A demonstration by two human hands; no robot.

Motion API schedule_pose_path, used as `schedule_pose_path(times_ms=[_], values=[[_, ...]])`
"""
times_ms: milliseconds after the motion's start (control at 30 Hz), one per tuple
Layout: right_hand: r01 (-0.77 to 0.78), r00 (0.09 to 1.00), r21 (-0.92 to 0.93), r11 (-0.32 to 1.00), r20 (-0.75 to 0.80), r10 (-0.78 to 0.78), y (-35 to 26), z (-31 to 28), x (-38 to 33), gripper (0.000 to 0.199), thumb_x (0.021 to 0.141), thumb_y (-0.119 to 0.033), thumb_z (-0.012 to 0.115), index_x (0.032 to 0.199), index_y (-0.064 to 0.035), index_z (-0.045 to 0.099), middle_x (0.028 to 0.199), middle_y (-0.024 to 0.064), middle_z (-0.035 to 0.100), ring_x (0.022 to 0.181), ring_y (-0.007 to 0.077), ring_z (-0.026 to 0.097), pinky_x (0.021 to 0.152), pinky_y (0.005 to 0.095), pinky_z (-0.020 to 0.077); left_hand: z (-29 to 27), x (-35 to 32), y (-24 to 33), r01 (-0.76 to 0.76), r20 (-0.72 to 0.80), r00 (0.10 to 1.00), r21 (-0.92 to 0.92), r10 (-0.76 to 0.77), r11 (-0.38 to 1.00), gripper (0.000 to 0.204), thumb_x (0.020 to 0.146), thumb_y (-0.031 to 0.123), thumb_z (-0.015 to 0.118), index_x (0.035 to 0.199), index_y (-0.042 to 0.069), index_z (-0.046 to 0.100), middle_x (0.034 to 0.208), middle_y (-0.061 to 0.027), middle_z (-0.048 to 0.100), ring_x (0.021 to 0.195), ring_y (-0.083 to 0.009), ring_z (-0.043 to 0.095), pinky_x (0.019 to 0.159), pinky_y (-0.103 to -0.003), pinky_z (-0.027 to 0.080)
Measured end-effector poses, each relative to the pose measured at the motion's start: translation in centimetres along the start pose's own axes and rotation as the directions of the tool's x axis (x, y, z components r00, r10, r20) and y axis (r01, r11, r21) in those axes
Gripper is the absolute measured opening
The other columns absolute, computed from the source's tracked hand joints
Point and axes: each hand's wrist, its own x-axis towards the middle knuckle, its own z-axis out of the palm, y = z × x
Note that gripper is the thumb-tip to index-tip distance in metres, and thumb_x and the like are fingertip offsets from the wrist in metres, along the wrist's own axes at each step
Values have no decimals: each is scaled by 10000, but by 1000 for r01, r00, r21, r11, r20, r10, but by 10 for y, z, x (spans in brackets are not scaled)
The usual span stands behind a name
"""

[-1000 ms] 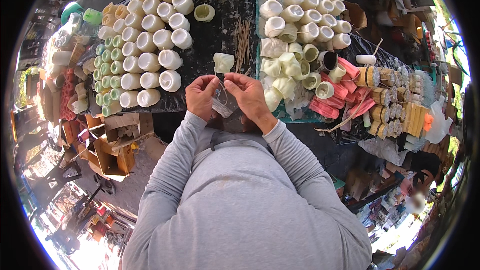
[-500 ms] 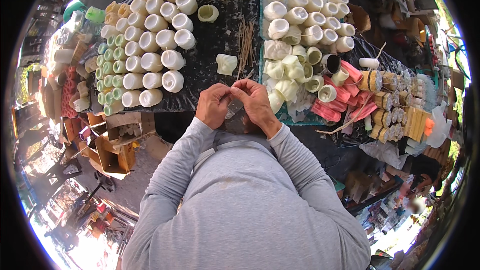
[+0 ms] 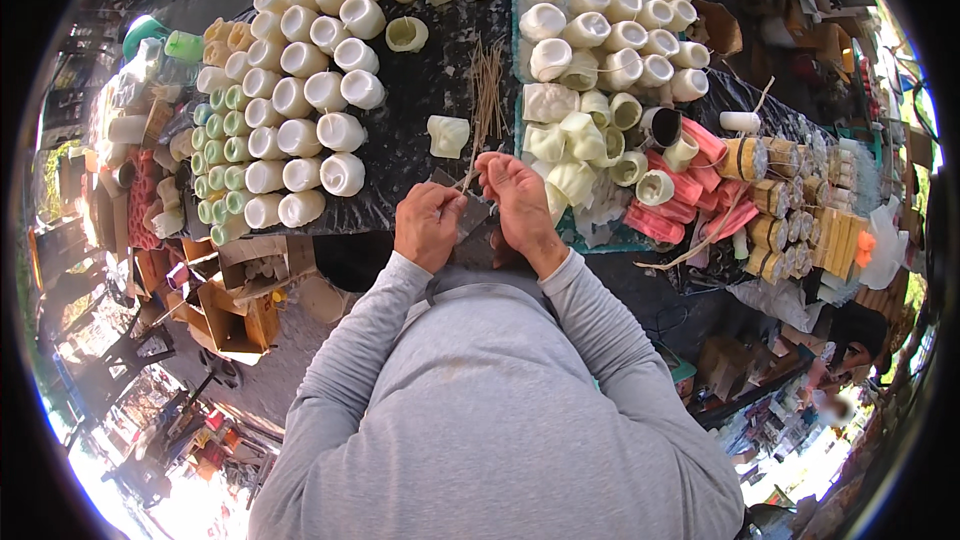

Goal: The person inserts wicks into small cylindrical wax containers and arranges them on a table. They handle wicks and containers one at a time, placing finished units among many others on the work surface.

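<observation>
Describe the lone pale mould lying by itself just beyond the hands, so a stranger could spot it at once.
Start at the black-covered table and find the bundle of thin sticks down its middle. Just left of the bundle's near end, beyond the left hand, lies the pale mould. Unlike the white cups in rows to its left, it lies alone, squarish and crumpled.

A black-covered table (image 3: pixel 420 90) fills twelve o'clock; cardboard boxes (image 3: pixel 235 305) sit on grey ground at eight o'clock (sunlit, bright daylight outdoors).
</observation>
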Motion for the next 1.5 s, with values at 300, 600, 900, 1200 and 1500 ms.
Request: schedule_pose_path(times_ms=[300,600,900,1200,1500], values=[[70,987,60,996,-146,-61,13,-17,-2,182,1028,-104,706,1163,17,720,1021,55,749,886,126,697,850,249,564,23,57,-69,76,-105,992,86,-67,993,406,820,312,856,1051,-5,753,1008,-142,753,920,-315,713,837,-427,570],[-41,979,-160,986,-203,7,-7,-55,-27,161,1034,-92,688,1153,9,728,902,-10,684,712,62,575,663,209,488,70,130,-143,466,-5,876,261,-482,845,613,701,501,904,1017,-3,758,1002,-159,764,936,-298,738,873,-415,587],[235,963,-706,668,75,-259,6,-22,-15,751,757,-234,967,1403,-50,632,1228,28,631,692,44,457,599,218,449,61,34,-120,616,475,677,-784,-562,80,177,996,58,686,1164,21,642,1131,-127,719,996,-246,726,804,-419,627],[462,874,-838,290,376,-307,-80,26,-38,573,708,-159,893,1223,-21,682,1084,123,677,901,275,691,764,356,565,-26,4,-44,416,351,848,-905,-398,87,584,995,202,666,1518,66,444,1424,-137,590,1325,-278,563,1069,-502,483],[185,932,-675,714,351,91,-118,72,-81,593,749,-50,838,1304,36,646,1004,38,604,818,103,567,713,260,498,-54,-23,39,-81,169,961,-587,220,806,1069,626,361,1038,1486,11,508,1313,-161,698,1179,-239,691,987,-377,555]])
